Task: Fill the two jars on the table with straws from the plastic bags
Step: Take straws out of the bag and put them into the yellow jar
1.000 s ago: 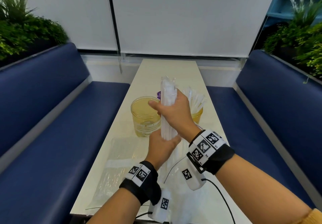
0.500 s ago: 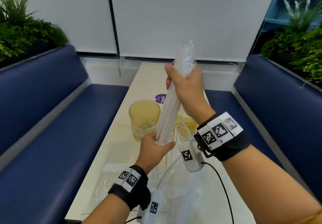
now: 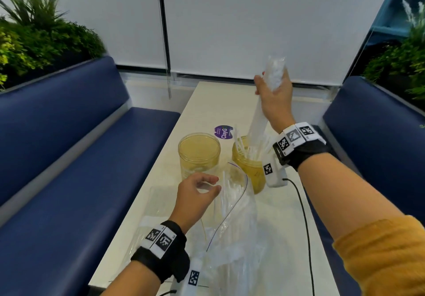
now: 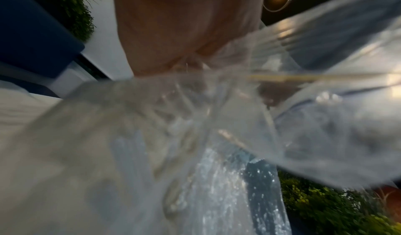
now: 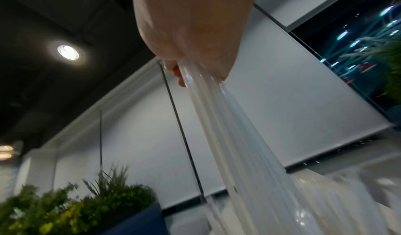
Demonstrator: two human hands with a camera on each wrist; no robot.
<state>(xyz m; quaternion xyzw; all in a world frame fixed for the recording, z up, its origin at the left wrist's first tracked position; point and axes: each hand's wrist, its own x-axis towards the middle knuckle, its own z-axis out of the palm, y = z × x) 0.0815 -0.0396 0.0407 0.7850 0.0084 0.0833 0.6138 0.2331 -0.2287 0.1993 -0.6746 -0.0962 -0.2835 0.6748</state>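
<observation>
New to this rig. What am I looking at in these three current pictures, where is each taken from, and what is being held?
No machine here: a person works with bare hands, wearing a camera on the head and one on each wrist. The head view looks down at a long table between blue benches. On it stand two yellowish jars: the left jar looks empty, the right jar already holds straws. Clear plastic bags lie nearer the person. The right hand has its grip round a bundle of straws raised over the right jar; the right wrist view shows that bundle from below. The left hand hangs relaxed over the bags; its wrist view is blurred plastic.
</observation>
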